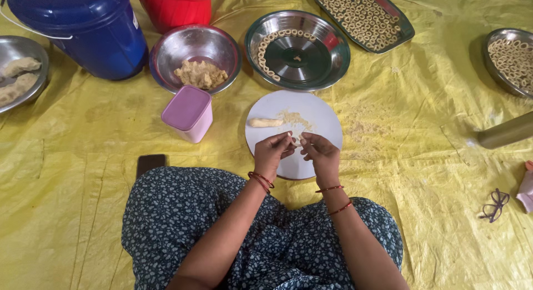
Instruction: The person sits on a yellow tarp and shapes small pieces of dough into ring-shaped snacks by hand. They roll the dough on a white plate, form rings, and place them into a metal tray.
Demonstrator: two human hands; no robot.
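My left hand (273, 150) and my right hand (320, 152) meet over the near part of a round white board (311, 109), fingertips pinching a small piece of pale dough (296, 140) between them. On the board lies a short roll of dough (265, 123) with crumbs beside it. Beyond the board a steel plate (333, 59) holds small dough rings along its left rim. A steel bowl (166, 54) to the left holds a lump of dough (201, 74).
A pink lidded box (187, 113) stands left of the board, a dark phone (150, 163) near my knee. Blue bucket (83, 29) and red bucket (175, 6) at the back left. Trays of dough rings sit at the back (401, 19) and far right (491, 48). Everything rests on a yellow sheet (72, 173).
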